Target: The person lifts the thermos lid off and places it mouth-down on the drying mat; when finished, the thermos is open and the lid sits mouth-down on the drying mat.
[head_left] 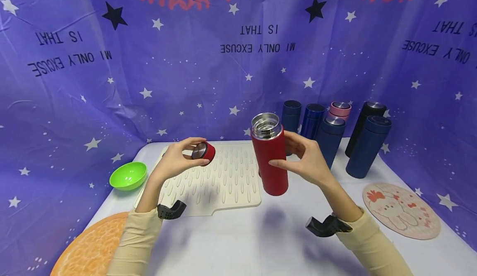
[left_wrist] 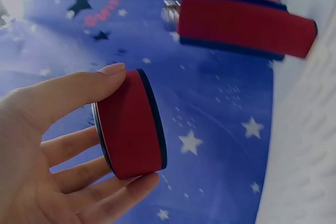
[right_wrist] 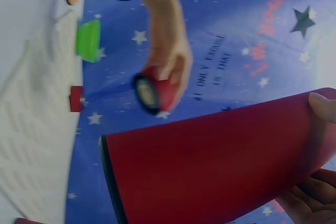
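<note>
My left hand (head_left: 175, 159) pinches a red lid (head_left: 209, 152) with a silver disc top, thumb on one side and fingers on the other. In the left wrist view the lid (left_wrist: 131, 124) shows a dark rim. To the right, my right hand (head_left: 307, 157) grips a red thermos bottle (head_left: 273, 166) around its body, holding it above the table. The bottle stands nearly upright, its bare steel neck uncovered, and lid and bottle are apart. In the right wrist view the bottle's dark base edge (right_wrist: 111, 179) faces left.
Behind the right hand stand several thermos bottles, among them a navy one (head_left: 367, 147) and a pink one (head_left: 340, 109). A cream ridged mat (head_left: 234, 197) lies beneath the left hand. A green bowl (head_left: 128, 176), an orange round mat (head_left: 91, 247) and a rabbit-print mat (head_left: 402, 212) lie around.
</note>
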A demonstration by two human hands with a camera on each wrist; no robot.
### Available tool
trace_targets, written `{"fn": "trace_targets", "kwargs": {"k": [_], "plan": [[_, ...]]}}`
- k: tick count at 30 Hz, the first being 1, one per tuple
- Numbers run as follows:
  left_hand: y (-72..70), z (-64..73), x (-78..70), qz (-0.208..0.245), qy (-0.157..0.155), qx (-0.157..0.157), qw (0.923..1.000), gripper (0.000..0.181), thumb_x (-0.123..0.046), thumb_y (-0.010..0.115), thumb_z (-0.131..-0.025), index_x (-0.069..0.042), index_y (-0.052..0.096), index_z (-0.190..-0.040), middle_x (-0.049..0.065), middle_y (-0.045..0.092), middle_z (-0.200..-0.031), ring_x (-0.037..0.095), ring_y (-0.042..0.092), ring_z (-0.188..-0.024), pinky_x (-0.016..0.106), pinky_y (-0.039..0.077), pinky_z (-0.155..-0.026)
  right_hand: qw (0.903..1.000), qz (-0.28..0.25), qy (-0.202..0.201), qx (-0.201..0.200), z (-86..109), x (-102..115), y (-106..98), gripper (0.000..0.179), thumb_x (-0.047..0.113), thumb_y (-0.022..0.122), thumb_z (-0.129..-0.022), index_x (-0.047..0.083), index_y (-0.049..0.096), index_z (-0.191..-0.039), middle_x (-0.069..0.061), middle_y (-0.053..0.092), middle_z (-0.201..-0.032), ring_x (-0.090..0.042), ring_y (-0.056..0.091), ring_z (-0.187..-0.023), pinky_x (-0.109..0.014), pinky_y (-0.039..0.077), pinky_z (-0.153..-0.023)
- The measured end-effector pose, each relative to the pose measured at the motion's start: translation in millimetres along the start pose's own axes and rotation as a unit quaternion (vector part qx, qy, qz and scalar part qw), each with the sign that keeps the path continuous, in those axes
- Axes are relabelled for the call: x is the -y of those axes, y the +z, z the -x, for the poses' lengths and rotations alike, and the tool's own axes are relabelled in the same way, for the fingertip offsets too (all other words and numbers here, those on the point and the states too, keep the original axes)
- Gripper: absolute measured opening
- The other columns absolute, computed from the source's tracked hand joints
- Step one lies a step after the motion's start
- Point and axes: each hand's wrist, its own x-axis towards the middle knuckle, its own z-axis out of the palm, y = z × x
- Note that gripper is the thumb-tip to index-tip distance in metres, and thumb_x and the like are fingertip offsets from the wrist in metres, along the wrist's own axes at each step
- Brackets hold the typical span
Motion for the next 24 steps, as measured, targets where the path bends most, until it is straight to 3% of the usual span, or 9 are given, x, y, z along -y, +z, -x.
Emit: {"fn": "trace_targets", "kwargs": {"k": [5, 11, 17, 24], "plan": [[-5.0, -10.8, 15.0, -0.058, -0.002, 0.002, 0.9983, 0.062, -0.027, 0.086, -0.073, -0.014, 0.061, -0.128, 0.008, 0.067, -0.115, 0.027, 0.062, -0.107, 0.04, 0.056, -0.079, 0.9993, -0.012, -0.017, -0.03, -21.3, 11.7, -6.8, 0.066, -0.003, 0.08, -0.074, 0.0, 0.053, -0.134, -0.014, 0.063, -0.122, -0.018, 0.064, -0.107, -0.029, 0.051, -0.092], [-8.7, -22.5, 31.0, -0.124, -0.009, 0.006, 0.9922, 0.064, -0.026, 0.086, -0.071, -0.008, 0.06, -0.127, 0.013, 0.066, -0.117, 0.033, 0.063, -0.104, 0.049, 0.052, -0.081, 0.9954, -0.081, -0.023, -0.046, -48.4, 13.5, -11.6, 0.061, 0.0, 0.078, -0.078, 0.0, 0.053, -0.133, -0.014, 0.064, -0.121, -0.023, 0.064, -0.108, -0.033, 0.051, -0.093], [-8.2, -35.8, 52.6, -0.14, -0.024, 0.018, 0.9897, 0.062, -0.02, 0.086, -0.072, -0.001, 0.06, -0.126, 0.017, 0.065, -0.115, 0.036, 0.062, -0.102, 0.049, 0.051, -0.082, 0.9868, -0.149, -0.033, -0.056, -73.1, 9.5, -17.3, 0.054, 0.001, 0.076, -0.079, 0.001, 0.056, -0.13, -0.013, 0.065, -0.117, -0.026, 0.065, -0.105, -0.033, 0.052, -0.092], [-3.5, -46.5, 80.8, -0.146, -0.072, 0.03, 0.9862, 0.065, -0.021, 0.082, -0.078, 0.003, 0.054, -0.131, 0.024, 0.061, -0.121, 0.04, 0.06, -0.106, 0.049, 0.053, -0.083, 0.9773, -0.186, -0.045, -0.092, -99.4, 5.8, -21.1, 0.054, -0.005, 0.073, -0.079, 0.001, 0.056, -0.13, -0.013, 0.064, -0.119, -0.025, 0.063, -0.108, -0.033, 0.049, -0.096]]}}
